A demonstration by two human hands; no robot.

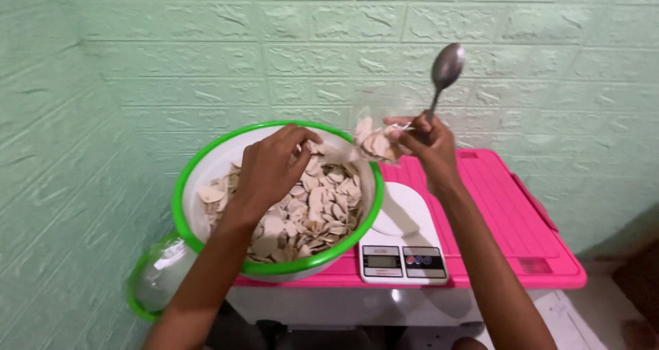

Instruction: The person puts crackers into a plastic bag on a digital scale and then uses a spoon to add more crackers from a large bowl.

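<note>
At the near edge: a white digital kitchen scale (401, 243) sits on the pink lid (511, 216) of a storage bin, which serves as the table; its round platter is bare.
Near left: a green-rimmed clear lid (156, 278) leans low beside the bin.
Bowl: a white bowl with a green rim (184, 185) stands on the pink lid, touching the scale's left side, heaped with pale beige chips (322, 209).
Left hand: the left hand (271, 168) dips into the heap, fingers curled around a pinch of chips; its grip is closed on them.
Right hand: the right hand (425, 144) is raised above the bowl's far rim, its grip closed on both a small clear plastic bag (374, 140) and the handle of a metal spoon (445, 72), bowl end pointing up.
Bag look: thin, crinkly, partly filled with the same chips, mouth toward the left hand.
Handling, as a judgement: the chips look dry, light and brittle, best taken loosely in small pinches; the bag is limp and slippery, best held at its open edge.
Far: a mint green brick-pattern wall (206, 48).
</note>
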